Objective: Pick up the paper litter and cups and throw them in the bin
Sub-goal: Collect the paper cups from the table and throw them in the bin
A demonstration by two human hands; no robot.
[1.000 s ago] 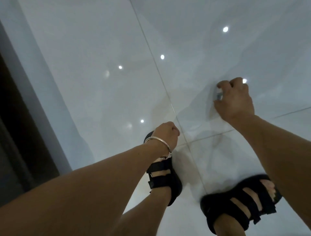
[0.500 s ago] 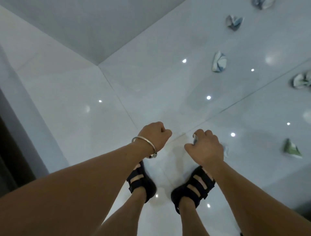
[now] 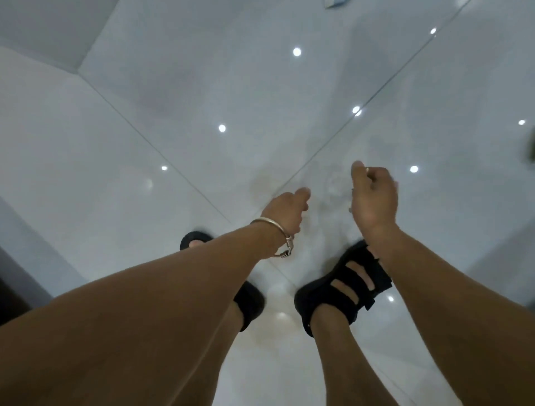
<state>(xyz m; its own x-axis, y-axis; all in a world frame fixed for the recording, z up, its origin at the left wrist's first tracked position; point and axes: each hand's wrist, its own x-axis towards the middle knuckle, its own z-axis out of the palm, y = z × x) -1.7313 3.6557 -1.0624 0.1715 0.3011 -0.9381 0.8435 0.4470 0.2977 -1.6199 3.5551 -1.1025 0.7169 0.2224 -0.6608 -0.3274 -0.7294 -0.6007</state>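
Far beyond right hand, paper litter

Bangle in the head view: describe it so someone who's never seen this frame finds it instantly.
Over the glossy white tiled floor, two bare forearms reach in from the bottom edge. Follow the left one to its wrist, just behind the left hand: the bangle is a thin silver band with a coiled clasp hanging beneath. The wrist behind the right hand is bare.
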